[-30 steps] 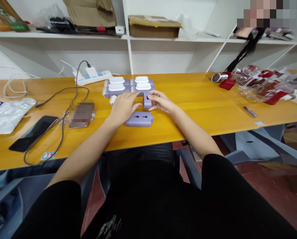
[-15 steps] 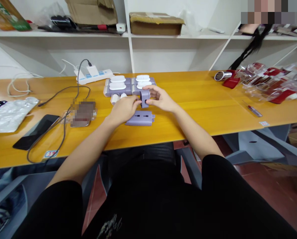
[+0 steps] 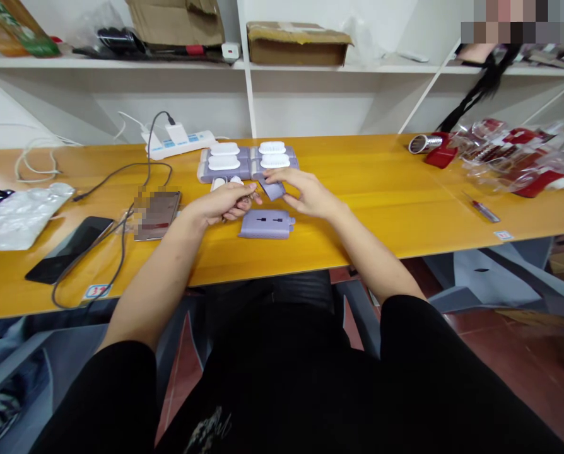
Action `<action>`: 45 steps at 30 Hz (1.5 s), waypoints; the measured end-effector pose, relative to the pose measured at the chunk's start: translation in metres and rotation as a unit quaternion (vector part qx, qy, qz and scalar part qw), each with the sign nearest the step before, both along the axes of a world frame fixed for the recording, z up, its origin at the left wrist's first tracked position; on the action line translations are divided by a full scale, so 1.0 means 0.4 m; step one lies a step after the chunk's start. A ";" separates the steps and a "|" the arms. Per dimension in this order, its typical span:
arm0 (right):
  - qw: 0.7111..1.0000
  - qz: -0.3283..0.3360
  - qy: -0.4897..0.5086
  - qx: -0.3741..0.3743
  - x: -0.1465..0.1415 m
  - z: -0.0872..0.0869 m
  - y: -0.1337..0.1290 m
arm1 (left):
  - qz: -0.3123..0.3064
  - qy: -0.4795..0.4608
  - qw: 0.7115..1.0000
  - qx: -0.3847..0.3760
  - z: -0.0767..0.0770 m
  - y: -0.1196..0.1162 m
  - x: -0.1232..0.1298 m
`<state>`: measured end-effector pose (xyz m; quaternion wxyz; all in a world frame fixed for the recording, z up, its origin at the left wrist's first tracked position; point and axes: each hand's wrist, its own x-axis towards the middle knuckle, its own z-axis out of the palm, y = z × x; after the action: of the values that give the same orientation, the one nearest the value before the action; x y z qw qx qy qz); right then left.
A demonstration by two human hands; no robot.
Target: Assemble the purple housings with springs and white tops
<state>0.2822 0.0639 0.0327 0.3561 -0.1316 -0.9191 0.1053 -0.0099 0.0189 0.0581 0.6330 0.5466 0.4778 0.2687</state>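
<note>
My right hand [image 3: 308, 189] grips a small purple plastic piece [image 3: 273, 190] between thumb and fingers, its flat face tilted. Just left of it, my left hand [image 3: 228, 203] is closed with fingers curled; small glints show at the fingertips, but what it holds is too small to make out. On the table below both hands lies a larger purple plastic part [image 3: 265, 226] with two dark slots and a tab at its right end. Behind the hands sit purple cases with white oval brush heads [image 3: 224, 162] on top. Small white pieces [image 3: 219, 183] are partly hidden by my left hand.
A black phone [image 3: 69, 249], a grey cable [image 3: 123, 252], a blurred flat packet [image 3: 158, 215] and a white power strip [image 3: 182, 146] are on the left. Toward the right lie a screwdriver [image 3: 485, 211] and red-and-clear plastic parts [image 3: 513, 151]. Shelves with cardboard boxes [image 3: 298, 45] rise behind.
The purple piece in my right hand has turned from upright to tilted. My left hand has come off it, moved slightly left and rolled over, with fingers curled.
</note>
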 end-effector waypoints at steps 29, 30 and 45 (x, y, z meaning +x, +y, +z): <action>0.840 -0.280 0.083 -0.457 0.004 -0.063 0.065 | 0.100 0.206 0.865 0.446 -0.048 0.047 -0.063; 0.848 -0.298 0.063 -0.433 0.007 -0.060 0.064 | 0.096 0.207 0.858 0.460 -0.042 0.047 -0.057; 0.859 -0.303 0.019 -0.412 -0.110 -0.071 0.109 | 0.198 0.183 0.866 0.422 -0.044 0.060 -0.108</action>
<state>0.2382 0.1076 0.0042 0.3009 -0.5366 -0.6997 0.3634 -0.0531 0.0428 0.0405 0.1769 0.6950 0.5241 0.4592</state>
